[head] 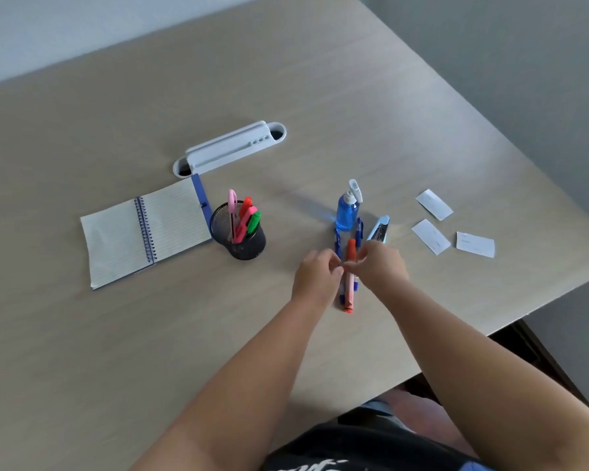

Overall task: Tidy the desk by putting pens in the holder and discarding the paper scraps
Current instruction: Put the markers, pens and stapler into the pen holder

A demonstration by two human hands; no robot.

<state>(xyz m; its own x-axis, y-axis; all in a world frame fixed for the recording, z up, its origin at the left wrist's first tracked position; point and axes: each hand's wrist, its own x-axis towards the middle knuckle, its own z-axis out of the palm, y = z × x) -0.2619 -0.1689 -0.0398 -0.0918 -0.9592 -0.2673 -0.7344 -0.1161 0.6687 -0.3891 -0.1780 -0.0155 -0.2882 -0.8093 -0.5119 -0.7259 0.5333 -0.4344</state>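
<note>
A black mesh pen holder [238, 232] stands left of centre with pink, red and green markers in it. A bundle of pens lies between my hands: an orange marker [350, 277] and two blue pens [358, 229]. My left hand [317, 271] and my right hand [380, 263] both pinch this bundle at its middle, fingertips touching. Three white paper scraps [434, 204] [430, 236] [475, 244] lie on the desk to the right.
An open spiral notebook [143, 232] lies left of the holder. A white desk tray [230, 147] sits behind it. A blue spray bottle [347, 209] and a light blue stapler [378, 231] stand just beyond the pens. The desk edge [490, 334] runs diagonally at the right.
</note>
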